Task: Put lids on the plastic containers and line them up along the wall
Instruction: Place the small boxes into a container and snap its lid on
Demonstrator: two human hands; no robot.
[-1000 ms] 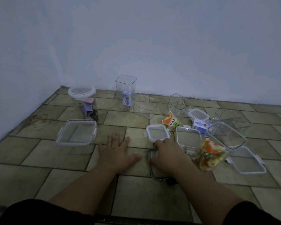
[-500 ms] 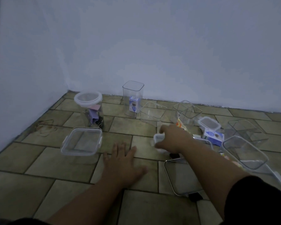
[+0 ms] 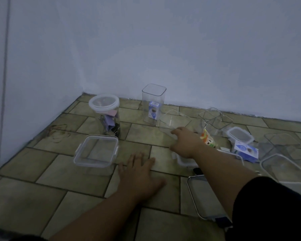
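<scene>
Several clear plastic containers and lids lie on the tiled floor near a wall corner. My left hand (image 3: 141,173) rests flat on the tiles, fingers spread. My right hand (image 3: 186,141) reaches forward with its fingers apart, fingertips at the near rim of a low open clear tub (image 3: 174,120). A small white-rimmed lid (image 3: 182,160) lies on the floor under my right wrist. A lidded flat container (image 3: 96,150) sits at the left. A round jar (image 3: 109,122) has a white lid (image 3: 103,103). A tall square container (image 3: 153,101) stands open by the wall.
Another open tub (image 3: 215,120), a small lidded box (image 3: 240,135), a blue carton (image 3: 247,151) and an orange snack packet (image 3: 208,139) crowd the right. Larger clear tubs (image 3: 283,169) lie at far right. A metal-rimmed lid (image 3: 203,199) lies under my right forearm. The back wall (image 3: 181,58) runs behind.
My right hand took hold of the small white-rimmed lid, let go of it, and moved forward to the low open tub. The left hand stayed flat on the floor.
</scene>
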